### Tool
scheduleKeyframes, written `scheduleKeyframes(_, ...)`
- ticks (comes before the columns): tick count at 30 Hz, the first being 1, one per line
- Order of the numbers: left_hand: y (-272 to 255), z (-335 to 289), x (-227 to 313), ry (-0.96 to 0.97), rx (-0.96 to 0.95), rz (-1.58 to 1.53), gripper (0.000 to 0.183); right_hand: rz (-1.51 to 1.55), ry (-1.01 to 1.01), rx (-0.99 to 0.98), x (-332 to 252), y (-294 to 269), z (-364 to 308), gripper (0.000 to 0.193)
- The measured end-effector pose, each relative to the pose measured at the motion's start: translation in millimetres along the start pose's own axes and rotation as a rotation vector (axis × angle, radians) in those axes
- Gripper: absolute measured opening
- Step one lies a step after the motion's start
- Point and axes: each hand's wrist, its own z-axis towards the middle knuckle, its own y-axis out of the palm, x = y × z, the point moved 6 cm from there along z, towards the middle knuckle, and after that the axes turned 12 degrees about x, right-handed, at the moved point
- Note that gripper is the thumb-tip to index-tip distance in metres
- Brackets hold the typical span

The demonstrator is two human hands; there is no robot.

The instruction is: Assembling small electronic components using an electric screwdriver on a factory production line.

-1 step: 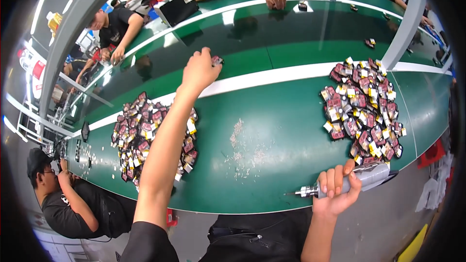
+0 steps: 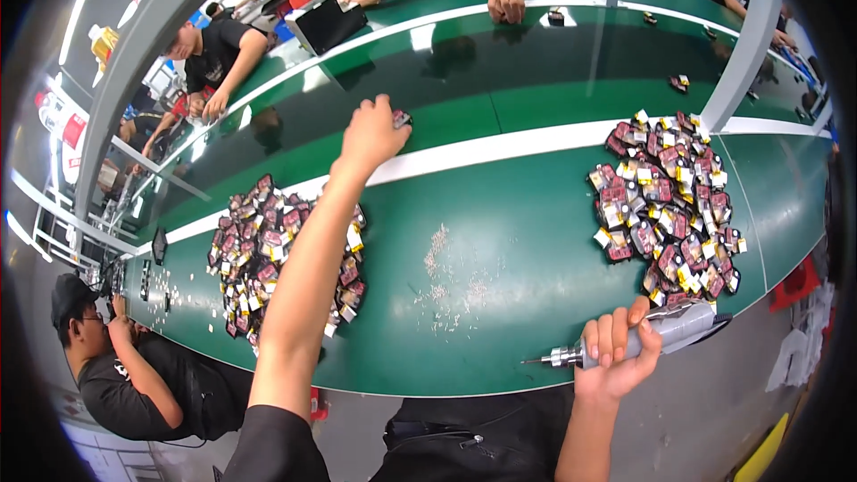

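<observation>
My left hand [image 2: 371, 136] reaches forward over the far side of the white rail, its fingers curled round a small black-and-red plastic module [image 2: 403, 118]. Part of that module is hidden by the hand. At the near right edge of the green table, my right hand [image 2: 620, 348] grips a grey electric screwdriver [image 2: 683, 325], whose thin bit points left. One heap of similar modules [image 2: 259, 241] lies partly behind my left forearm. A second heap [image 2: 665, 205] spreads out above the screwdriver. Tiny loose screws [image 2: 437, 290] are scattered between the heaps.
A white rail [image 2: 500, 144] divides the table from a dark green belt [image 2: 536, 80] carrying a few modules. A grey post [image 2: 743, 54] rises at the right. Co-workers sit across the belt, and a person in a black cap [image 2: 75, 296] sits at the left.
</observation>
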Motion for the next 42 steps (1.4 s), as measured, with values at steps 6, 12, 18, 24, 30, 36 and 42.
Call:
scheduleKeyframes(6,39.0,3.1,-12.5,0.056,-0.024,-0.067,0.025,-0.071,0.069,0.026,2.1,2.2,0.1,0.012)
scheduleKeyframes(12,-16.1,-49.8,108.7,0.324,-0.191,-0.512,0.031,-0.050,0.122,-0.030,-2.6,-4.8,-1.3,0.012)
scheduleKeyframes(18,-86.2,-184.1,207.0,0.727,-0.339,-0.653,0.055,-0.064,0.158,-0.031,-0.8,-2.3,-9.1,0.013)
scheduleKeyframes(24,-84.9,-201.7,211.4,0.637,-0.444,-0.816,0.056,-0.149,0.160,-0.022,-13.2,-15.6,-40.9,0.012)
scheduleKeyframes(30,-88.7,-201.7,219.6,0.549,-0.400,-0.842,0.046,-0.112,0.261,-0.036,-3.2,-21.9,-58.3,0.012)
scheduleKeyframes(36,-88.7,-210.0,225.8,0.712,-0.220,-0.700,0.037,-0.139,0.319,-0.035,9.9,-25.9,-67.1,0.012)
scheduleKeyframes(42,-96.8,-229.8,228.3,0.896,0.022,-0.696,0.035,-0.223,0.273,0.014,18.0,-28.7,-66.9,0.012)
